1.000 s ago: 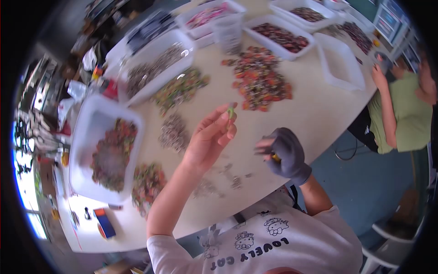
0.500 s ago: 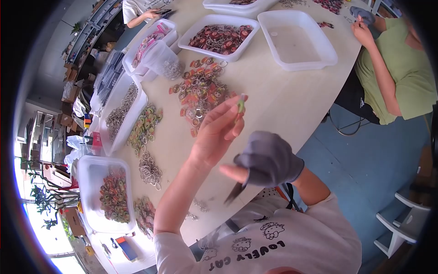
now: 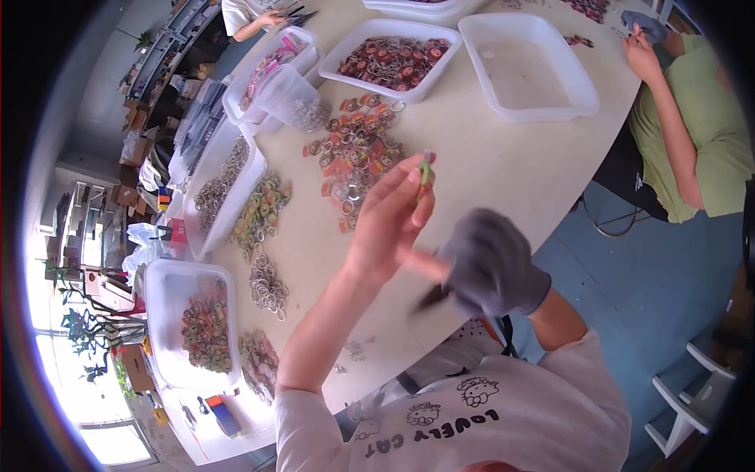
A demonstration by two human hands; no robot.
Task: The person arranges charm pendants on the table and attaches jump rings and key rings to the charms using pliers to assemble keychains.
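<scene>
While left hand [image 3: 387, 224] pinches charm [image 3: 426, 171], right hand [image 3: 489, 266] holds tool [image 3: 430, 300]

"LOVELY CAT" on a white T-shirt
Dark, chunky capitals reading "LOVELY CAT" [image 3: 436, 433] stand on the front of the camera wearer's white T-shirt [image 3: 550, 385] at the near edge; viewed from above they appear upside down, "LOVELY" toward the right and "CAT" toward the left. On the right, the black trousers [image 3: 625, 169] of the person in the green top [image 3: 720, 141] carry a small white mark [image 3: 639, 182], its wording too small to read.
</scene>
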